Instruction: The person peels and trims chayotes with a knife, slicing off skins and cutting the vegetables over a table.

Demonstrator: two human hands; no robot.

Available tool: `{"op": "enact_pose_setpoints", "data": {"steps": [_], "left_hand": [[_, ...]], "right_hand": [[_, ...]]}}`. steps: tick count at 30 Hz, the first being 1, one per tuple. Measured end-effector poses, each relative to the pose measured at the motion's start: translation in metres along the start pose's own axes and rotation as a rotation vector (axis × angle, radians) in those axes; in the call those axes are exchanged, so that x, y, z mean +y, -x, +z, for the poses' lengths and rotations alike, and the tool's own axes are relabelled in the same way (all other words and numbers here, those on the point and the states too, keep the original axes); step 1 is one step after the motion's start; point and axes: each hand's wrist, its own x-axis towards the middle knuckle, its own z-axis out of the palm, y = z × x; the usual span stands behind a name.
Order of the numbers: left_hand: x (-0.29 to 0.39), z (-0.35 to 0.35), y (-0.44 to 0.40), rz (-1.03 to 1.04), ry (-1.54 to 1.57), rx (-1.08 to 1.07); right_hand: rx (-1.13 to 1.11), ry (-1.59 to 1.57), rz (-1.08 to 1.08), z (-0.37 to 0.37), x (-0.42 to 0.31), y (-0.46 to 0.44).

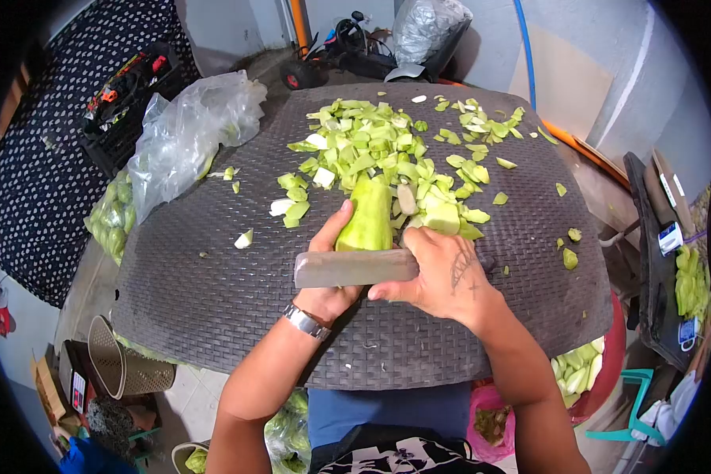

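Note:
My left hand (330,235) grips a long, pale-green peeled vegetable (365,217) from its left side, holding it over the table. A wide-bladed knife (354,269) is in my right hand (448,272), its blade crossing level in front of the vegetable's near end and covering part of my left palm. Just beyond my right hand shows a brownish rounded piece (407,199); whether it is the knife's handle I cannot tell. Green peelings (363,142) lie heaped behind the vegetable and scatter to the right.
The dark woven-pattern table (237,316) has a clear plastic bag (193,130) at its left edge. Below right are a red tub (611,347) of pale-green pieces and a pink bag (488,442). A beige basket (107,355) stands lower left, a teal stool (636,403) lower right.

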Motion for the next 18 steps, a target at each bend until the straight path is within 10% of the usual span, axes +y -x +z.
{"op": "enact_pose_setpoints", "data": {"steps": [18], "left_hand": [[-0.004,0.005,0.002,-0.007,0.041,-0.019]], "right_hand": [[0.100,0.069,-0.028,0.010,-0.003,0.001]]}}
